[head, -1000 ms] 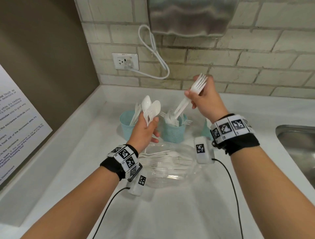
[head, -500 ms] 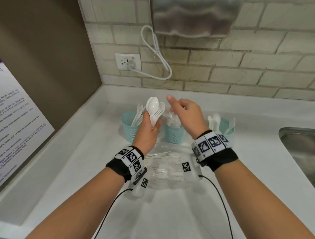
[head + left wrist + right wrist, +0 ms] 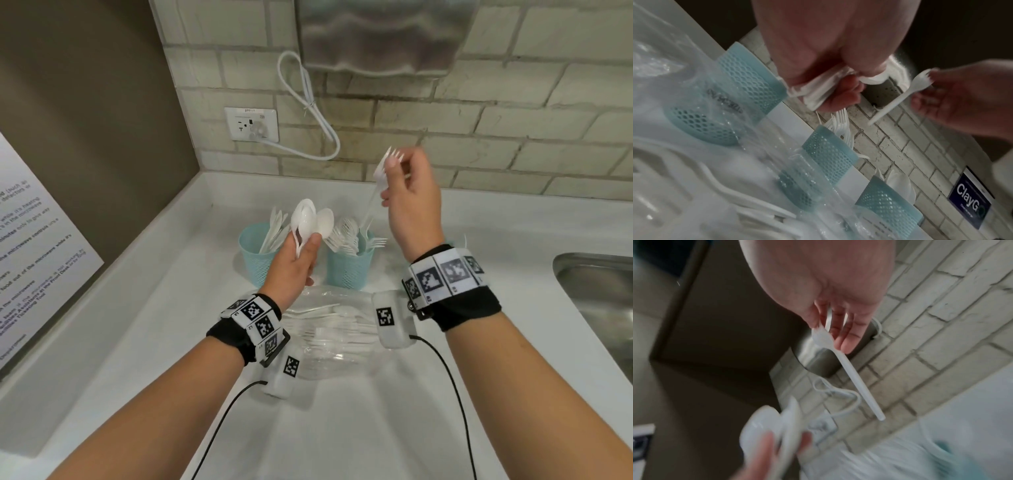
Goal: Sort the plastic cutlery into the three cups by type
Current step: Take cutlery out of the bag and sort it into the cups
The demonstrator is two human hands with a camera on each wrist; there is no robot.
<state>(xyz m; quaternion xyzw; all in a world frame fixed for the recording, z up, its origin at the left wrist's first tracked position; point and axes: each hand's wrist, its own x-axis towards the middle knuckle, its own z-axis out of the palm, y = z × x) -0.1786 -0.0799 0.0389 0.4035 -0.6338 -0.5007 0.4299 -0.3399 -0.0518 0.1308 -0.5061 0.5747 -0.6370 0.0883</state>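
Half a second before, the right hand (image 3: 409, 202) had been low and bare over the middle cup (image 3: 347, 265), having let its forks go there. Now it stood high in the upper right of the head view, pinching a single white fork (image 3: 378, 181) by the head, tines up, handle slanting down toward that cup of forks. From the left wrist camera the same fork (image 3: 906, 95) showed clearly, held between fingertips with the handle free in the air. I took it to have been drawn from the bundle the other hand held, since that bundle showed fork tines before and showed none now.

The left hand (image 3: 294, 263), centre frame, stayed closed round a small bunch of spoons (image 3: 310, 222), bowls up, in front of the left cup (image 3: 255, 255), which held what looked like knives. The third cup sat hidden behind the right wrist in the head view; the left wrist camera showed it (image 3: 885, 209) with spoons in it.

The clear bag (image 3: 329, 329) lay lower centre on the counter (image 3: 164, 308), with more cutlery inside. So the sorting seemed midway: this fork belonged in the middle cup, then the spoons in the far one.
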